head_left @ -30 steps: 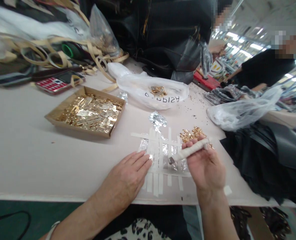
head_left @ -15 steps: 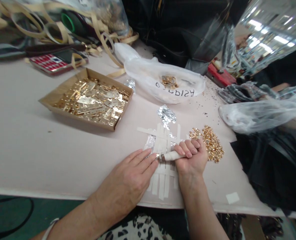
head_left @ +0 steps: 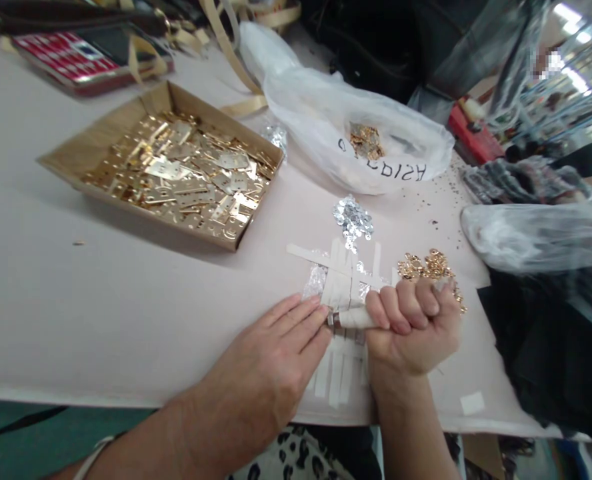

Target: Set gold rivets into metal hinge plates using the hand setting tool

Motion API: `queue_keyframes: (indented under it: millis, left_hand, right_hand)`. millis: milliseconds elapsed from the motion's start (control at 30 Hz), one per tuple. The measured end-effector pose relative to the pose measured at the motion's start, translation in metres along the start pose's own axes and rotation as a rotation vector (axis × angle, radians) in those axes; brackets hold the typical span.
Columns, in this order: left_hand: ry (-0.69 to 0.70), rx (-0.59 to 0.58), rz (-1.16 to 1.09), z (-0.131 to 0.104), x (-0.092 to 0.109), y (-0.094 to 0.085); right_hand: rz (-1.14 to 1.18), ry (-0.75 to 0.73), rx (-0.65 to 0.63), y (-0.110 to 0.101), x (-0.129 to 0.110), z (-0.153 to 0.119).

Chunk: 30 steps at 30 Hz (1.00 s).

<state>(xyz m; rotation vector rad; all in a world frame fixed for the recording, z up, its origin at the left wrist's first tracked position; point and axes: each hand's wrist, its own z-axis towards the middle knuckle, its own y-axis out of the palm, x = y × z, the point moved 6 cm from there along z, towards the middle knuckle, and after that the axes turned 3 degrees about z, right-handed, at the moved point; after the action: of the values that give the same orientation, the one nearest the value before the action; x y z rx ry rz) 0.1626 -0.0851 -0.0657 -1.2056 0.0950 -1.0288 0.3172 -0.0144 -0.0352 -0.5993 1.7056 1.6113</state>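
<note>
Table (head_left: pixel 101 320): pale, spread out in front of you, its near edge running across the foot of your view.
Black sheets (head_left: pixel 561 347): piled at the table's right end, dark and loosely layered.
White plastic bag (head_left: pixel 306 100): lying on the far part of the table, black lettering on its side, a cluster of gold pieces (head_left: pixel 369 141) showing in it.
Cardboard box (head_left: pixel 211 123): shallow and open-topped, left of the bag — filled with a jumble of flat gold plates (head_left: pixel 196 193).
Left hand (head_left: pixel 271 363): palm down, your fingers straight and close together, their tips over the pale strips (head_left: pixel 339 287) by the metal end of the white-wrapped tool (head_left: pixel 353 318); you cannot tell whether anything lies under them.
Right hand (head_left: pixel 411 323): your fingers are curled tight around the tool's handle.
Calculator (head_left: pixel 76 60): beyond the box at far left, red keys, dark upper part.
Pale strips: laid crosswise on the table in front of you, clear film (head_left: pixel 315 281) among them.
White-wrapped tool: above the strips, between your hands — metal end pointing left, at your left fingertips.
Gold fittings (head_left: pixel 429 263): loose heap, partly hidden behind your right hand.
Silver discs (head_left: pixel 353 220): small pile just beyond the strips.
White scrap (head_left: pixel 473 403): near the table's front edge, right of your right arm.
</note>
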Motion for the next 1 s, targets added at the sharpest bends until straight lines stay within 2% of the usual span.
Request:
queue_keyframes:
  millis: [133, 200, 267, 433, 500, 733, 867, 1000]
  left_hand:
    - [-0.009, 0.032, -0.005, 0.001, 0.0, -0.001]
    - [-0.025, 0.042, -0.013, 0.002, 0.0, -0.003]
    - [-0.027, 0.047, -0.013, 0.003, 0.0, -0.005]
    - [0.007, 0.064, 0.015, 0.005, 0.001, -0.007]
    - [0.004, 0.07, 0.022, 0.004, 0.001, -0.008]
    - [-0.011, 0.029, 0.032, 0.002, 0.002, -0.004]
    - [-0.011, -0.004, 0.02, 0.0, 0.003, 0.0]
    - [-0.018, -0.009, 0.006, -0.001, 0.002, 0.0]
  right_hand:
    - [-0.163, -0.055, -0.207, 0.035, -0.001, -0.017]
    - [-0.22, -0.06, -0.266, 0.043, 0.0, -0.021]
    - [-0.218, -0.056, -0.278, 0.041, -0.001, -0.019]
    - [-0.136, -0.119, -0.169, 0.02, -0.011, -0.005]
    - [-0.146, -0.126, -0.162, 0.018, -0.01, -0.004]
    - [-0.26, -0.158, -0.198, 0.034, -0.002, -0.021]
    - [-0.436, -0.193, -0.258, 0.046, 0.0, -0.028]
    - [-0.62, -0.221, -0.33, 0.047, 0.001, -0.035]
